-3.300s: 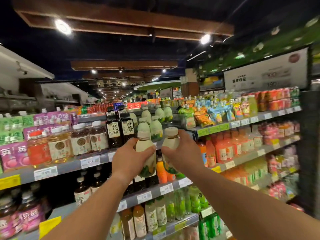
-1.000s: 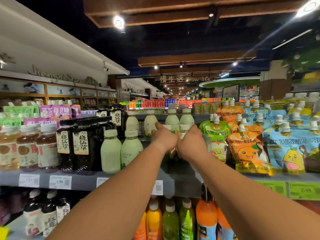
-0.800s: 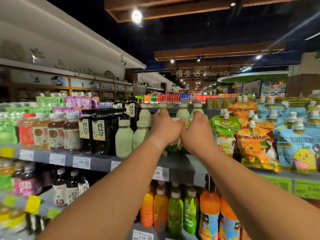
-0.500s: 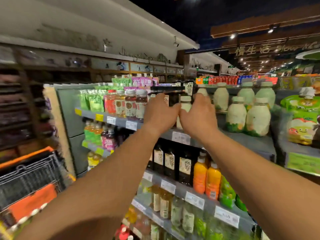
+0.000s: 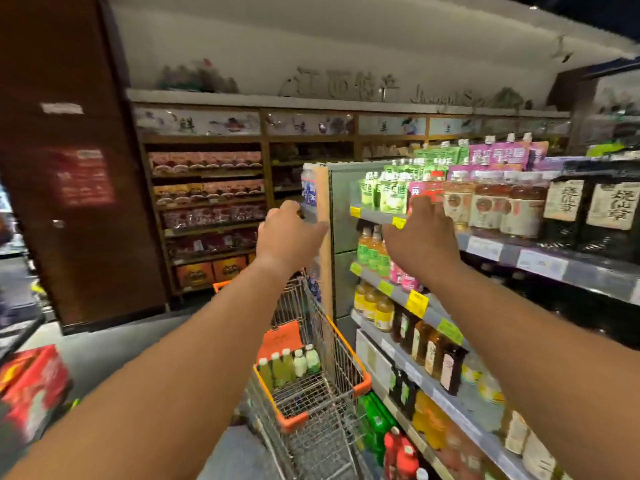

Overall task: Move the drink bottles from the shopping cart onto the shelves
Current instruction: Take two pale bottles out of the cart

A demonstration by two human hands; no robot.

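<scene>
Bottles (image 5: 289,366): five counted, upright in one row inside the wire shopping cart (image 5: 362,385), below both raised arms. Left hand (image 5: 289,237) empty, fingers loosely curled. Right hand (image 5: 422,242) empty, fingers spread, held before the stocked shelves (image 5: 540,263) on the right.

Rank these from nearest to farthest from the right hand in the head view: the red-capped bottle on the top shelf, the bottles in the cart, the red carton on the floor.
From the right hand:
1. Red-capped bottle, just above its fingertips.
2. Cart bottles, lower left.
3. Red carton, far left, on the floor.
</scene>
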